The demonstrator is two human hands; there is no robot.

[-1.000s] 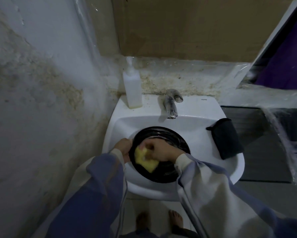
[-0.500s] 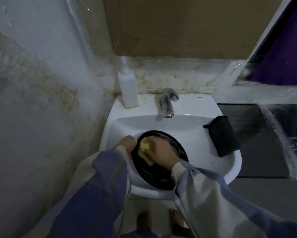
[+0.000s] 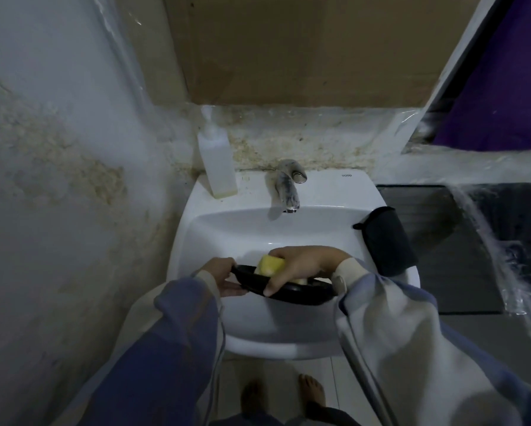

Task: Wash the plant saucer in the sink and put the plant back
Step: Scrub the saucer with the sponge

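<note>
Step in hand: scrubbing (wash phase). Plant not in view.

- Soap bottle (image 3: 217, 161) stands upright on the back-left ledge of the sink (image 3: 193, 216), untouched.
- Left hand (image 3: 218, 271) grips the left rim of the saucer (image 3: 301, 295), thumb on top and fingers underneath. It acts as the steadying hand.
- Saucer: black, held over the near part of the basin and tipped so it shows almost edge-on.
- Sponge (image 3: 272, 265), yellow, sits against the saucer's inner face.
- Faucet (image 3: 287, 189): no stream visible.
- Right hand (image 3: 310, 264) clasps the sponge, fingers curled over it, thumb hooked over the near rim.
- Dark cloth (image 3: 384, 241) is draped over the sink's right edge.

Judgement: scrub not finished, rinse not yet done. The next move calls for freeing the right hand to open the faucet while the left holds the saucer under the spout. A wet rim may slip, so a firm grip is needed.
</note>
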